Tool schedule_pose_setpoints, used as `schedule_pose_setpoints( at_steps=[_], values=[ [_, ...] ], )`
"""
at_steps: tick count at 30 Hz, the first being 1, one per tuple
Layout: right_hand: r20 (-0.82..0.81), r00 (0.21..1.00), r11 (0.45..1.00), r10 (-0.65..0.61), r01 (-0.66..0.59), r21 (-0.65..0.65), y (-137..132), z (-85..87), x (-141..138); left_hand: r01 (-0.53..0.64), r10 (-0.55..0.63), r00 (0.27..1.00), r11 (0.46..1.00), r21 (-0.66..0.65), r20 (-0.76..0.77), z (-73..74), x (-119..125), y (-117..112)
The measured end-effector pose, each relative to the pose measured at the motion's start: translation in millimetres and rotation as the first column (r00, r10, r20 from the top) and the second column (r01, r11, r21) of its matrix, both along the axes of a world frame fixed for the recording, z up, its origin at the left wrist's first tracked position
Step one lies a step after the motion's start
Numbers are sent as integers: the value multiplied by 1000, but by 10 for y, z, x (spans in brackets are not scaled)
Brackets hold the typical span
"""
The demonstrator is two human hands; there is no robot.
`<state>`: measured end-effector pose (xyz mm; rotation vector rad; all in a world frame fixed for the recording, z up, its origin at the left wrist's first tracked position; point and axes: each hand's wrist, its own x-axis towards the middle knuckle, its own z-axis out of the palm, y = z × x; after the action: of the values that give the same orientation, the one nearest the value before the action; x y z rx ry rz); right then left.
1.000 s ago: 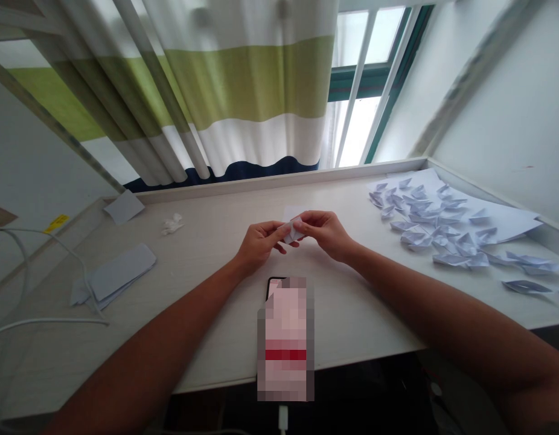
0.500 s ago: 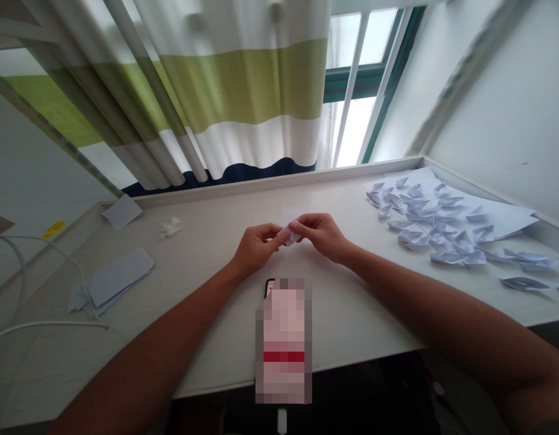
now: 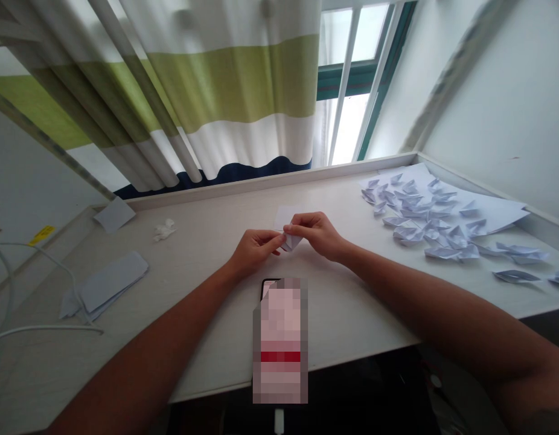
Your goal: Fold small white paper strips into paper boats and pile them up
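A small folded piece of white paper [image 3: 292, 243] is held over the middle of the desk. My left hand [image 3: 256, 249] pinches its left side between thumb and fingers. From the right, my right hand [image 3: 318, 234] grips its upper edge, thumb and fingertips pressed together. Part of the folded paper is hidden behind the fingers. Just beyond my hands a flat white sheet [image 3: 285, 214] lies on the desk. On the right, several folded paper boats [image 3: 431, 229] are heaped close together.
A phone [image 3: 279, 338], its screen blurred out, lies at the desk's front edge with a cable plugged in. To the left are a stack of paper [image 3: 111, 283], a loose sheet [image 3: 115, 214], a crumpled tissue [image 3: 164, 229] and white cables [image 3: 48, 329]. Large sheets [image 3: 501, 211] lie under the boats.
The folded paper has turned in my fingers and shows a larger face below my right hand. My right fingers have shifted to its upper edge. The whole view has moved slightly.
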<state>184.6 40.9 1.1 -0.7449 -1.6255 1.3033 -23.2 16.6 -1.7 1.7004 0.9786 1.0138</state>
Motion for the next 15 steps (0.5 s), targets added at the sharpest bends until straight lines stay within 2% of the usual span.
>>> schedule_pose_setpoints(
  at_steps=[3,6,10,15],
  values=[
    [-25,999,999,31,-32,-37,10,-7,5,20,-20,1000,1000,-8,-9,9,13,-10],
    [-66,997,997,43,-46,-58,20,-33,-15,-52,52,998,999,7,40,1,39,-15],
    [-44,998,999,44,-45,-19,7,-46,-49,-134,132,987,991,13,94,9,67,-22],
    [13,999,999,41,-41,19,1,-49,-41,-120,121,992,992,-29,44,26,35,-10]
  ],
)
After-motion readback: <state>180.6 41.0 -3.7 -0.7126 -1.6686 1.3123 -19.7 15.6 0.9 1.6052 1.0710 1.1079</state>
